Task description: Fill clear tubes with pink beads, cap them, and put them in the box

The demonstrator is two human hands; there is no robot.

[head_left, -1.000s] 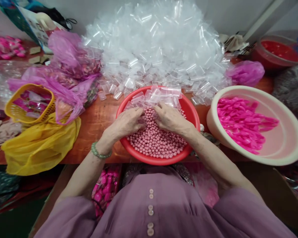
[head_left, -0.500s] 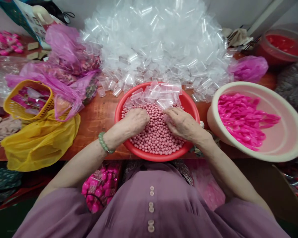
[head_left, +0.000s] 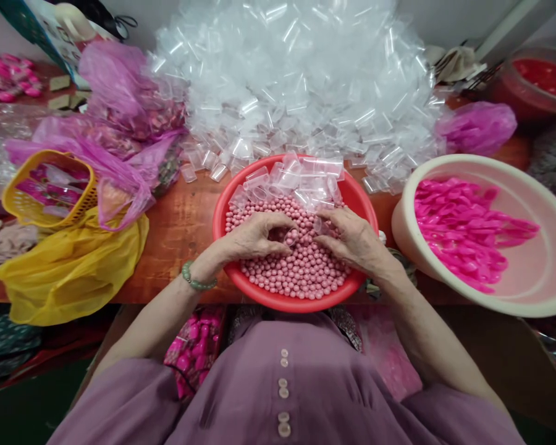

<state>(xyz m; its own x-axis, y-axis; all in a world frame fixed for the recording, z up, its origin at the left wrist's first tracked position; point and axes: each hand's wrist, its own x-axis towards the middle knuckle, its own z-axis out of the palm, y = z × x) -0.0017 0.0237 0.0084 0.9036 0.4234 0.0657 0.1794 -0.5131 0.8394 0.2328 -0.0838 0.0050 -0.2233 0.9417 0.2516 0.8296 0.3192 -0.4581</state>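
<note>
A red basin [head_left: 222, 213] sits at the table's front edge, filled with small pink balls [head_left: 301, 272]. Several clear plastic capsules [head_left: 301, 179] lie on the balls at its far side. My left hand [head_left: 254, 238] hovers over the balls with fingers curled around a small clear capsule [head_left: 291, 235]. My right hand [head_left: 352, 238] is just right of it, fingers pinched on another clear piece that I cannot make out well. Both hands nearly touch above the middle of the basin.
A big heap of clear capsules [head_left: 296, 80] rises behind the basin. To the right stands a cream bowl [head_left: 514, 303] of bright pink spoons [head_left: 463, 228]. Left are a yellow basket [head_left: 23, 213], a yellow bag [head_left: 69, 272], and pink bags [head_left: 120, 117]. A red container [head_left: 537, 80] is far right.
Both hands drew back from the capsules at the basin's far side toward its middle, and the left hand now shows a clear capsule between its fingers.
</note>
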